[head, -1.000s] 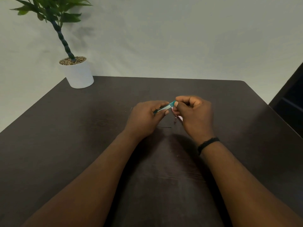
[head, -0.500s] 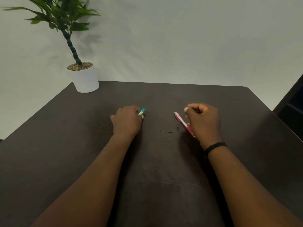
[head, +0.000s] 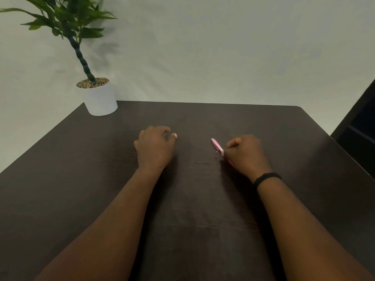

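My right hand (head: 246,154) is closed around the slim pink plastic pen (head: 216,146). Thumb and curled fingers pinch it near its middle, and the heel of the hand sits low over the dark brown wooden table (head: 203,220). The free end sticks out of my grip toward 10 o'clock, raised off the surface. A short pink stretch also shows under my palm at 5 o'clock.

I judge the pen very light, stiff and smooth, so it could slide or twirl in a loose pinch. A hold near the middle, where I have it, looks right: firm but not squeezing, since thin plastic may flex or crack. Just under the shaft, at its 6 o'clock, sits a small clear bit (head: 216,154), too blurred for me to identify. I cannot tell if it touches the pen.

My left hand (head: 155,147) rests knuckles-up at 9 o'clock of the pen, well apart from it, with its fingers curled under. Whether anything is in the palm I cannot tell.

Between the hands, at 8 o'clock from my right hand, a thin dark straight rod (head: 203,163) lies flat on the table, touched by neither. It looks hair-fine and fiddly, and I expect it needs fingertips or nails at one end to lift.

A black wristband (head: 266,178) circles my right wrist. A white pot with a green leafy plant (head: 100,100) stands at the table's 11 o'clock corner.
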